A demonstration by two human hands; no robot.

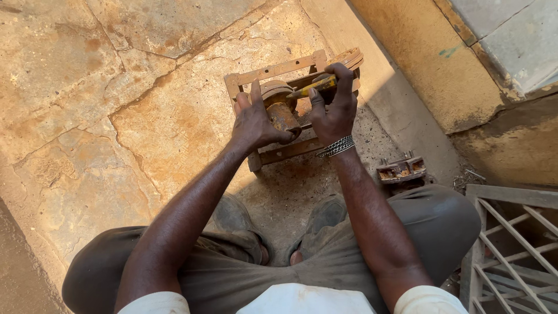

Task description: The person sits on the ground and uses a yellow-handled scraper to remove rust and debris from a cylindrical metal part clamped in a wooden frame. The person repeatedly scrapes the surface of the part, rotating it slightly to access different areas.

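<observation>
Left hand [254,122] is wrapped around a rusty cylinder [283,116] in the metal frame [273,70] on the floor; right hand [332,110] grips a yellow-handled tool [314,87] just above it.

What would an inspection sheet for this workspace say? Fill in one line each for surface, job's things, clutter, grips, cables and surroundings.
Surface: cracked stone floor, dusty, stained orange.
Job's things: rusty metal frame lying on the floor, with a rusty round part in it; a yellow-handled tool lies across it.
Clutter: a small rusty bracket beside the right knee; loose bits of metal near it.
Grips: left hand grips the round part; right hand holds the tool, a bracelet on its wrist.
Cables: nothing seen.
Surroundings: a stained wall ahead on the right; a metal grille at lower right.
</observation>
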